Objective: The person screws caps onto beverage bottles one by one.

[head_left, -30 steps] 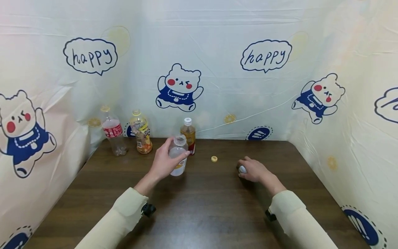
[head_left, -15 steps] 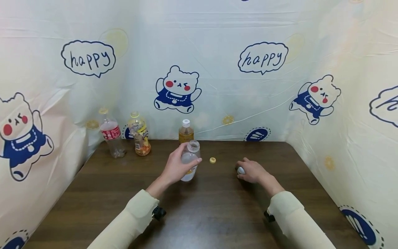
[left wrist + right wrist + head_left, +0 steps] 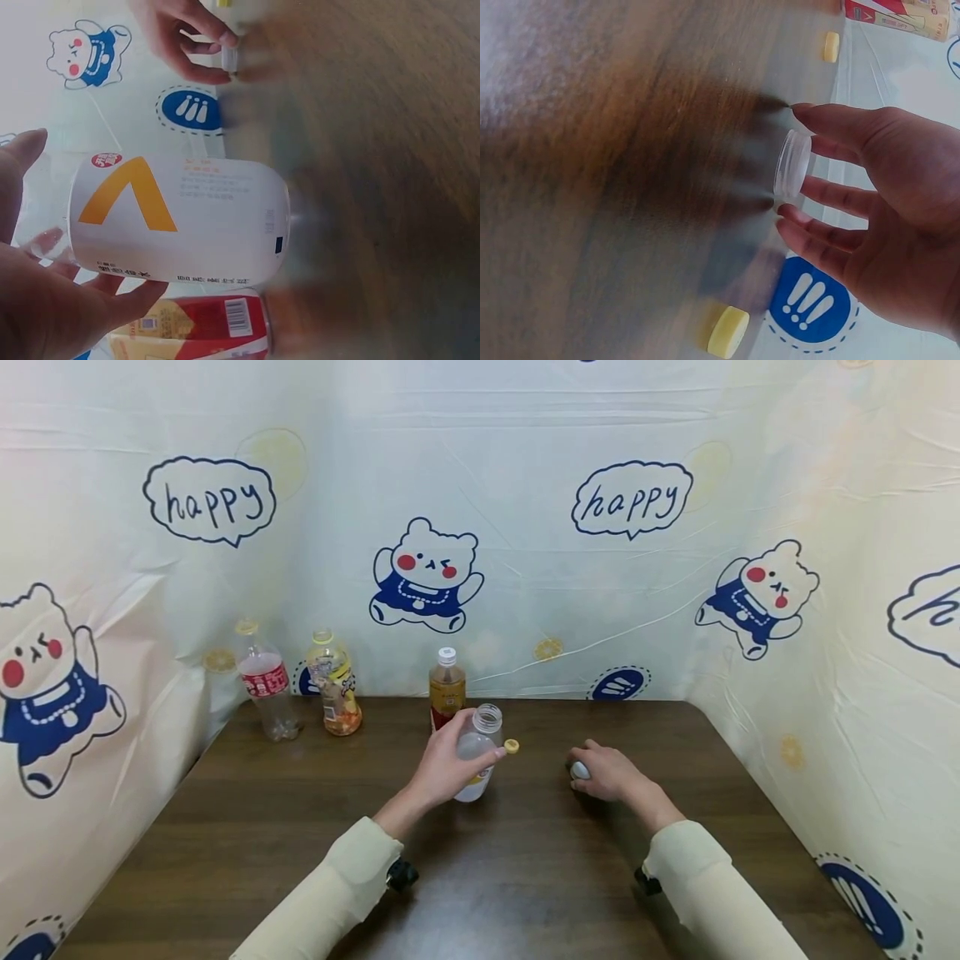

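In the head view, my left hand (image 3: 453, 760) grips an uncapped clear bottle (image 3: 474, 777) by its upper part, thumb on the near side. Its white label (image 3: 180, 217) carries an orange angular mark in the left wrist view. My right hand (image 3: 607, 772) is low over the table on the right, with its thumb and fingers curled around a white bottle cap (image 3: 793, 165). The cap stands on the tabletop between the thumb and the other fingers. One yellow cap (image 3: 512, 746) lies just right of the bottle, and another yellow cap (image 3: 728, 333) lies on the right hand's far side.
Behind the left hand stands a brown drink bottle (image 3: 447, 689) with a white cap. Two more uncapped bottles are at the back left: one with a red label (image 3: 266, 681), one with a yellow label (image 3: 336, 685). A printed curtain (image 3: 525, 610) hangs behind the wooden table (image 3: 525, 877).
My left hand has carried the clear bottle to the right, from in front of the brown bottle to beside the yellow cap. The right hand stays at the white cap.
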A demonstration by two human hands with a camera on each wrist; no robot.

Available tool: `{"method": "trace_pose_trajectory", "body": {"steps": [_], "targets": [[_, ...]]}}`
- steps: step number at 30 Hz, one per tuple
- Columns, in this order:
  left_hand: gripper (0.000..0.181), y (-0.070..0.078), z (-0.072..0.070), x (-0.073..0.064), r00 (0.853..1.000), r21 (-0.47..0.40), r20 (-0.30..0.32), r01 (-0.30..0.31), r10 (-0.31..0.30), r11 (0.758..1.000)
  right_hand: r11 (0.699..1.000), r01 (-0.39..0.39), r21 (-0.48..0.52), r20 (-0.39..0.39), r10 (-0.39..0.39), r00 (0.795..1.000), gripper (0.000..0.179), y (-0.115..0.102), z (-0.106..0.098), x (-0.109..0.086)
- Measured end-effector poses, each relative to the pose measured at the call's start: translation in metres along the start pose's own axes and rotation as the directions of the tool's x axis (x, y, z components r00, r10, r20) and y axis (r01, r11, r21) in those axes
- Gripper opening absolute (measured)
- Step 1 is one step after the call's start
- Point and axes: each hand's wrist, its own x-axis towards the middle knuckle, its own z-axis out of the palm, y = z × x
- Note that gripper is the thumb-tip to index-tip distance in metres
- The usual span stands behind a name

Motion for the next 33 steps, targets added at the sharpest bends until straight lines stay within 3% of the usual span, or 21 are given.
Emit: {"method": "trace_pose_trajectory", "body": {"steps": [17,33], "targets": [[0.071,-0.013,0.004,0.0,1.0,-0.045,-0.014,0.025,-0.026,0.999,1.0,-0.009,0.006,0.005,0.009,1.0,0.04,-0.001,-0.002,0.002],[0.07,-0.011,0.007,-0.006,0.996,-0.112,-0.055,0.069,-0.075,0.991,0.999,-0.031,0.044,0.022,0.03,0.999,0.039,-0.001,-0.005,0.003]]}}
